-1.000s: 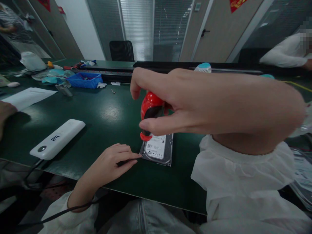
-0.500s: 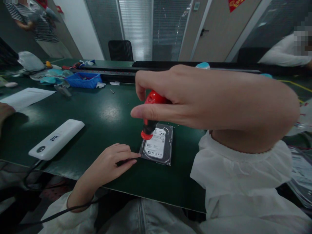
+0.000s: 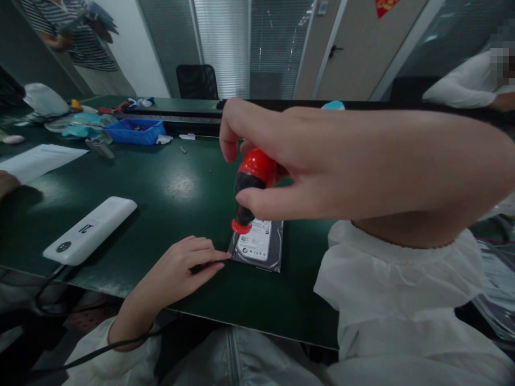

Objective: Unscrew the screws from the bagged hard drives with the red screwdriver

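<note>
A hard drive [image 3: 274, 244] with a white label lies flat on the green tabletop in front of me. Over it, my right hand [image 3: 293, 166] grips the red and black handle of a screwdriver [image 3: 245, 198], thumb against the black part and index finger arched clear. The screwdriver leans slightly, pointing down at the drive's near left corner; its tip is too small to make out. At that same corner the stretched index finger of my left hand [image 3: 189, 265] touches the drive's edge. The left thumb is held apart from the index finger.
A white power bank [image 3: 90, 230] with a cable lies to the left. Farther back are a paper sheet [image 3: 48, 161], a blue bin [image 3: 137, 132] and a small screw [image 3: 183, 150]. Another person's hand [image 3: 7, 183] rests at the left edge; other people are beyond the table.
My right thumb has shifted down and the hand has turned around the handle, baring more of its black part. My left hand and the drive stay in place.
</note>
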Demonstrator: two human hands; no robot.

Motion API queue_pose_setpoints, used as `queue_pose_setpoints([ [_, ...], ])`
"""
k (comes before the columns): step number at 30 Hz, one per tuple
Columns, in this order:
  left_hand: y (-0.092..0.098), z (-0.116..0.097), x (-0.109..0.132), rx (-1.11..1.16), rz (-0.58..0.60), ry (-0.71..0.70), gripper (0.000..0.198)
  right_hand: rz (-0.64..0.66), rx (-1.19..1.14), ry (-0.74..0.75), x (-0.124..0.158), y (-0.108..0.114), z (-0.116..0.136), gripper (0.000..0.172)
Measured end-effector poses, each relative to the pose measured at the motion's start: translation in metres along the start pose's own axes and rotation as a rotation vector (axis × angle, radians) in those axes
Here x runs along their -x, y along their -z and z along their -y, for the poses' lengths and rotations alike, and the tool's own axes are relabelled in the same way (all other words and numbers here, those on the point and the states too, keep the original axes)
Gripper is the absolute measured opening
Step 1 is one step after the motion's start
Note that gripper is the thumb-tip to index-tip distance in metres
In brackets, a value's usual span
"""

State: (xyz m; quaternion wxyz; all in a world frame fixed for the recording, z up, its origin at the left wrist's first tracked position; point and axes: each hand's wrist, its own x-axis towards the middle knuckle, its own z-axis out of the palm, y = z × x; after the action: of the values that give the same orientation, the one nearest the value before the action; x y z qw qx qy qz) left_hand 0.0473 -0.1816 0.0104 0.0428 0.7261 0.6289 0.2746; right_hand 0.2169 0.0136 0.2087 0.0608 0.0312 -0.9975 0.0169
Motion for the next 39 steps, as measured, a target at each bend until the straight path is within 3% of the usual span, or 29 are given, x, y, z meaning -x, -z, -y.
queue_pose_setpoints([
  [7, 0.0, -0.001, 0.0, 0.0, -0.013, 0.014, 0.025, -0.012, 0.02, 0.084, 0.0, 0.002, 0.001, 0.025],
  [15, -0.001, 0.001, 0.001, 0.021, -0.006, 0.019, 0.024, -0.033, 0.045, 0.136, -0.004, 0.002, -0.006, 0.039],
  [20, -0.001, 0.0, 0.002, 0.025, 0.007, 0.022, 0.024, 0.005, 0.007, 0.163, -0.004, 0.002, -0.006, 0.022],
  [25, 0.0, -0.002, 0.001, 0.01, 0.005, 0.018, 0.024, -0.032, 0.024, 0.155, -0.005, 0.002, -0.006, 0.035],
  [29, 0.0, -0.002, 0.0, 0.011, 0.006, 0.005, 0.025, -0.007, 0.007, 0.17, -0.004, 0.001, -0.006, 0.017],
  [35, -0.001, -0.001, 0.0, 0.015, 0.009, 0.003, 0.024, -0.039, 0.047, 0.155, -0.005, -0.001, -0.011, 0.036],
  [39, -0.001, -0.001, 0.0, 0.018, 0.007, 0.003, 0.024, -0.027, 0.041, 0.185, -0.004, -0.001, -0.012, 0.032],
])
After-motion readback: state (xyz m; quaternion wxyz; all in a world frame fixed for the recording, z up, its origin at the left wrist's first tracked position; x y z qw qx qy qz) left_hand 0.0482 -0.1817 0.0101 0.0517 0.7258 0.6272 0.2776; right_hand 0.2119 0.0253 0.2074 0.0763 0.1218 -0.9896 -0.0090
